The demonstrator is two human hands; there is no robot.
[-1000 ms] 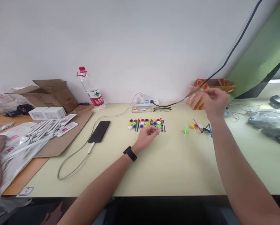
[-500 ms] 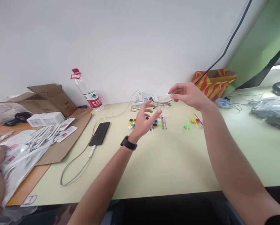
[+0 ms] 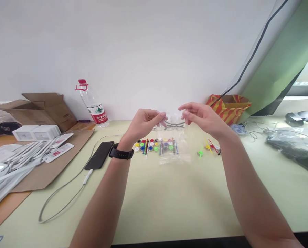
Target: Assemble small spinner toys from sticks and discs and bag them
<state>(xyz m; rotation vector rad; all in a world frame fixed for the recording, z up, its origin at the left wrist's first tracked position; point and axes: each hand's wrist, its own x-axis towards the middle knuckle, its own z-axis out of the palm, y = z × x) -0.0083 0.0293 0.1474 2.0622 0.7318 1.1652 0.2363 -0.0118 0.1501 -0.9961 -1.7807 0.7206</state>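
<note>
A clear plastic bag (image 3: pixel 173 156) hangs between my two hands, thin enough to see through. My left hand (image 3: pixel 145 124) pinches its upper left edge between thumb and fingers; a black band circles that wrist. At the upper right edge, my right hand (image 3: pixel 202 117) grips the bag with thumb and fingertips. Behind and below the bag, small coloured discs (image 3: pixel 150 148) and thin coloured sticks (image 3: pixel 145 146) lie on the table, some seen through the plastic. A green disc with a stick (image 3: pixel 200 153) lies to the right, near yellow and red pieces (image 3: pixel 212 146).
Eyeglasses (image 3: pixel 174 127) lie near the wall. A black phone (image 3: pixel 99 155) on a charging cable sits left, with a water bottle (image 3: pixel 98 110) behind it. Further left are a cardboard box (image 3: pixel 48 110) and white packets (image 3: pixel 27 162). A striped bag (image 3: pixel 230 108) stands at right.
My left hand, open before, has closed on the bag's left edge. The bag now hangs spread between both hands. Another person's hand at the left has gone from view.
</note>
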